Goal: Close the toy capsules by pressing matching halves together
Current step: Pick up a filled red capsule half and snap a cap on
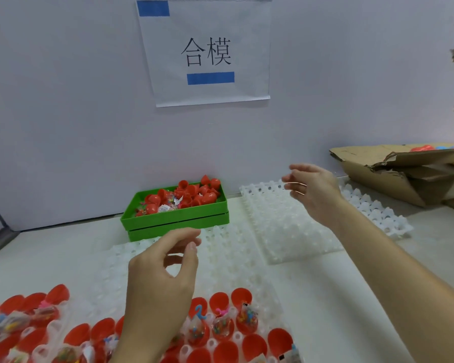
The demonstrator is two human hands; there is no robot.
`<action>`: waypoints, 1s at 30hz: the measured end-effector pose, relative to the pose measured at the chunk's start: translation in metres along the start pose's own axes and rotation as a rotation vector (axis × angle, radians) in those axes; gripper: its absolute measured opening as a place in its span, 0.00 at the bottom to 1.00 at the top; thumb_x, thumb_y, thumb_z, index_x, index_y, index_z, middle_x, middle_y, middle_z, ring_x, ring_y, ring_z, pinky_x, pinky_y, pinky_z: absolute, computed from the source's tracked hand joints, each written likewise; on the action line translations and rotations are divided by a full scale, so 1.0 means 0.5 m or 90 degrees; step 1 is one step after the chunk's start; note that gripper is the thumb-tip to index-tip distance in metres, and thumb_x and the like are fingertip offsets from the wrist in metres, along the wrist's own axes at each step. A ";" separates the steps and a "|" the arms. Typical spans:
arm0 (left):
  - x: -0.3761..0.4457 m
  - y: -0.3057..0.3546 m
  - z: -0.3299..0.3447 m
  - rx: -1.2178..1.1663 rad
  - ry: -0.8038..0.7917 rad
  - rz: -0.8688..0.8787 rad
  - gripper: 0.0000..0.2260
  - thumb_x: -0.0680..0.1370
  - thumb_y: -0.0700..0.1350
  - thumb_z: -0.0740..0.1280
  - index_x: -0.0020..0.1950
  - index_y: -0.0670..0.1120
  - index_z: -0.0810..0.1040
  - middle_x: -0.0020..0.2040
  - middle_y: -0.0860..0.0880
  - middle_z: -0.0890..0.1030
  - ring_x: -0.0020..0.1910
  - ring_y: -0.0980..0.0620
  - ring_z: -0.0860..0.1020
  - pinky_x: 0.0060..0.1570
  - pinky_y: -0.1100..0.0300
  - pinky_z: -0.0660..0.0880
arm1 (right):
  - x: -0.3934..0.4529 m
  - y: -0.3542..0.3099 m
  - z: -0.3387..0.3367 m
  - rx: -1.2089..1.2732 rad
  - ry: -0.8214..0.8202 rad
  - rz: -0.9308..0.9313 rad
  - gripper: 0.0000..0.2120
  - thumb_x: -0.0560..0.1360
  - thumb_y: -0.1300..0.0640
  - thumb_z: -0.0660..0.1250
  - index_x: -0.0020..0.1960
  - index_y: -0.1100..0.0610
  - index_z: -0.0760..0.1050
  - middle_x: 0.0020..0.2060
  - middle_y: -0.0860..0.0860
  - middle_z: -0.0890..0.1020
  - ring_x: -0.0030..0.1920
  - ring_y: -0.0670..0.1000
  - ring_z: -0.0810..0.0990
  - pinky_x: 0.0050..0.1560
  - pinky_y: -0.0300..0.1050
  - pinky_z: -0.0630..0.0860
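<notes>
White walls back a pale work table (338, 284), with a taped paper sign (207, 52) above and torn cardboard boxes (404, 174) at the far right. Red capsule halves (254, 345), several holding bagged toys, sit in a clear tray (273, 314) at the near edge; more loose red halves (192, 192) fill a green bin (176, 221) by the wall. Stacked white trays (286, 231) lie between.

Both hands are apart and hold nothing. The left hand (160, 273) hovers above the near tray, fingers loosely curled, thumb and forefinger close but pinching no object that I can see. The right hand (312, 189) is raised over the white trays, fingers relaxed and spread.

Risks, as I judge them: the left forearm crosses low over the filled halves, so a careless drop could knock them from their sockets or tip out the toy bags. Pressing a lid on with bag plastic trapped at the rim would likely leave a capsule half-shut. Grabbing from the heaped bin could also spill halves over its edge.
</notes>
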State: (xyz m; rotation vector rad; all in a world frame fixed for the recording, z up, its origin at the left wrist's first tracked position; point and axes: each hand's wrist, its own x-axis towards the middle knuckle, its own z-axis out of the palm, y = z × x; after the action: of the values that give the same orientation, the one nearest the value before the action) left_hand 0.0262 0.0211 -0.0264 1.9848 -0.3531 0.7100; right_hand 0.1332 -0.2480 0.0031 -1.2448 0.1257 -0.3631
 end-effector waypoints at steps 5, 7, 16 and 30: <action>0.001 -0.003 -0.011 0.014 -0.063 -0.064 0.13 0.78 0.39 0.67 0.46 0.58 0.82 0.38 0.61 0.83 0.41 0.61 0.82 0.42 0.69 0.78 | -0.104 0.015 0.071 -0.326 -0.196 -0.087 0.09 0.79 0.63 0.64 0.47 0.54 0.82 0.34 0.49 0.85 0.33 0.46 0.81 0.35 0.37 0.74; 0.001 -0.009 -0.015 0.016 -0.069 -0.088 0.12 0.78 0.39 0.67 0.46 0.57 0.82 0.36 0.58 0.83 0.39 0.60 0.82 0.40 0.70 0.77 | -0.150 0.034 0.096 -0.442 -0.281 -0.101 0.09 0.79 0.61 0.65 0.48 0.52 0.82 0.35 0.47 0.85 0.33 0.43 0.82 0.34 0.32 0.74; 0.001 -0.011 -0.022 0.041 -0.091 -0.110 0.10 0.78 0.41 0.67 0.45 0.56 0.81 0.39 0.58 0.83 0.40 0.64 0.80 0.37 0.75 0.73 | -0.225 0.063 0.086 -0.705 -0.466 -0.089 0.06 0.74 0.55 0.71 0.43 0.46 0.85 0.36 0.43 0.85 0.38 0.42 0.82 0.38 0.35 0.78; -0.004 -0.018 -0.012 0.056 -0.116 -0.098 0.09 0.79 0.41 0.66 0.48 0.55 0.83 0.42 0.60 0.82 0.44 0.66 0.79 0.40 0.76 0.73 | -0.225 0.064 0.084 -0.750 -0.438 -0.092 0.06 0.73 0.55 0.72 0.38 0.48 0.85 0.34 0.40 0.84 0.37 0.39 0.82 0.39 0.36 0.80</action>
State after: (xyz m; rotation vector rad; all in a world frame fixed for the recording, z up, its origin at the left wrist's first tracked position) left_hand 0.0272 0.0305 -0.0316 2.1410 -0.2767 0.4547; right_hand 0.0463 -0.1635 -0.0248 -2.4819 -0.4068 0.0844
